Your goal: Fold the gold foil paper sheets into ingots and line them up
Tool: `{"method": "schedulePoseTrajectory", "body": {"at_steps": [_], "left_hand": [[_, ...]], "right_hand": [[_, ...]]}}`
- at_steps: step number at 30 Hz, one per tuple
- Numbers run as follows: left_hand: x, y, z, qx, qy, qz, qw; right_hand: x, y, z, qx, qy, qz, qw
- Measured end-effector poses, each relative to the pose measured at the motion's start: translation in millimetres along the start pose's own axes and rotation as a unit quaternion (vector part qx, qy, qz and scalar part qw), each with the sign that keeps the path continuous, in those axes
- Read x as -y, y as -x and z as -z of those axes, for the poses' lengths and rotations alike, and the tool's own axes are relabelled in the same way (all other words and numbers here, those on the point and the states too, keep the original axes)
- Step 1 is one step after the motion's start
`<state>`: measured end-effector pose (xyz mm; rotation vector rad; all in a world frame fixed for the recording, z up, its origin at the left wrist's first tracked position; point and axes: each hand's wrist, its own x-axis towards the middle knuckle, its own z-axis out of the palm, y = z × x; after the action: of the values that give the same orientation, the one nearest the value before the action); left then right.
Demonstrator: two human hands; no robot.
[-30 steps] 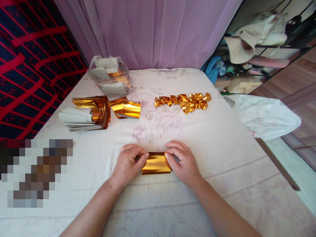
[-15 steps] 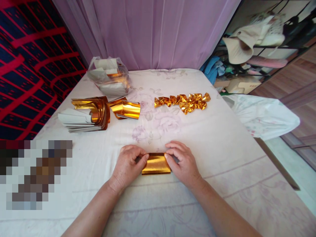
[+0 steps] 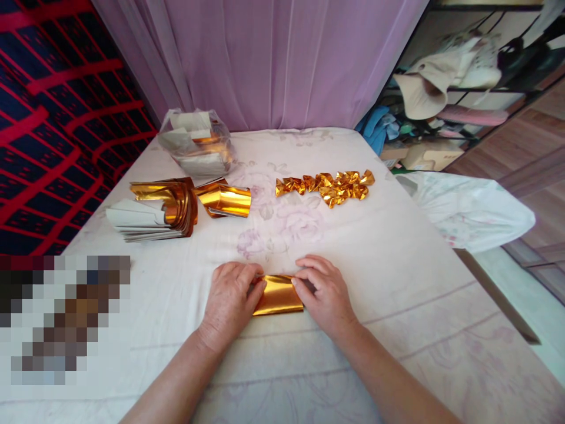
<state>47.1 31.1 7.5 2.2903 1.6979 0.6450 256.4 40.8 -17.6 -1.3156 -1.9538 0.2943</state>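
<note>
**Hands pressing a folded gold sheet on a bed**

A small folded rectangle of shiny gold foil paper [image 3: 279, 295] lies flat on the white floral bedsheet [image 3: 397, 259], directly between both hands. The left hand [image 3: 230, 300] pinches its left edge with curled fingers; the right hand [image 3: 324, 294] pinches its right edge likewise. A row of folded gold paper pieces [image 3: 329, 185] lies well beyond.

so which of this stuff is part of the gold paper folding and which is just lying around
In use:
- gold sheet, pinched at its ends by left hand and right hand
- stack of gold sheets
- folded gold pieces
- bag of paper

Lying about:
- white cloth
- hats
</note>
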Motion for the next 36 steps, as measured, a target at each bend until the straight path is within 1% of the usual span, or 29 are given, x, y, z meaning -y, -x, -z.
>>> {"method": "schedulePoseTrajectory", "body": {"at_steps": [5, 8, 16, 22, 26, 31, 36], "left_hand": [[1, 0, -2.5, -0.018, 0.000, -0.024, 1.000], [4, 0, -4.3, -0.018, 0.010, -0.026, 0.999], [6, 0, 0.4, 0.030, 0.036, -0.006, 0.999], [3, 1, 1.7, 0.046, 0.030, 0.001, 0.998], [2, 0, 2.5, 0.054, 0.022, 0.003, 0.998], [-1, 0, 4.2, 0.063, 0.008, 0.007, 0.998], [-3, 0, 5.0, 0.068, 0.002, 0.004, 0.998]], "right_hand": [[0, -1, 0, 0.007, -0.001, -0.018, 1.000], [0, -2, 1, 0.018, -0.006, -0.017, 1.000], [-1, -1, 2, 0.055, 0.026, 0.001, 0.998], [1, -6, 8, 0.095, 0.032, -0.015, 0.995], [8, -11, 14, 0.128, 0.044, -0.026, 0.990], [25, -11, 15, 0.150, 0.098, -0.071, 0.981], [32, -7, 14, 0.163, 0.132, -0.066, 0.976]]}}
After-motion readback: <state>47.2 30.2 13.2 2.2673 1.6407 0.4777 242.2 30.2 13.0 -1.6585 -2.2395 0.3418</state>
